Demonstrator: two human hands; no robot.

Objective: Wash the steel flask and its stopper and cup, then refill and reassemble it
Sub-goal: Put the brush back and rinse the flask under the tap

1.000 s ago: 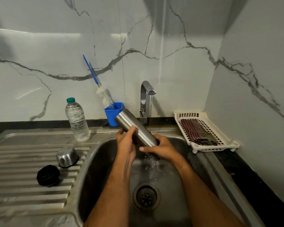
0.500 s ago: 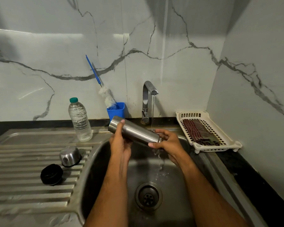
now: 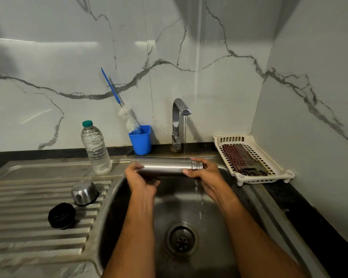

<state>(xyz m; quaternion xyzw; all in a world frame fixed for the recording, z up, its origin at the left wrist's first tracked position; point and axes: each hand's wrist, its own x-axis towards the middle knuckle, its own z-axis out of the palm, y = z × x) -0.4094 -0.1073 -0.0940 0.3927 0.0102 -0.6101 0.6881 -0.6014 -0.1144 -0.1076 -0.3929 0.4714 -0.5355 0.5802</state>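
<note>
The steel flask (image 3: 165,167) lies level over the sink basin (image 3: 189,201), its threaded neck pointing right. My left hand (image 3: 142,178) grips its base end, and my right hand (image 3: 204,173) holds it at the neck. Water from the tap (image 3: 179,117) falls in a thin stream onto the flask near the neck and drips into the basin. On the ribbed drainboard (image 3: 28,217) at the left, the steel cup (image 3: 84,192) sits upside down. The black stopper (image 3: 61,215) lies in front of it.
A clear plastic water bottle (image 3: 95,148) stands at the back of the drainboard. Behind the sink a blue holder (image 3: 141,140) carries a bottle brush (image 3: 127,115). A white slotted tray (image 3: 285,173) with a checked cloth (image 3: 243,162) sits to the right. The drain (image 3: 181,239) is in the basin.
The flask has swung from tilted, neck down in the basin, up to level under the stream. Both hands rose with it; my left hand slid to the base end.
</note>
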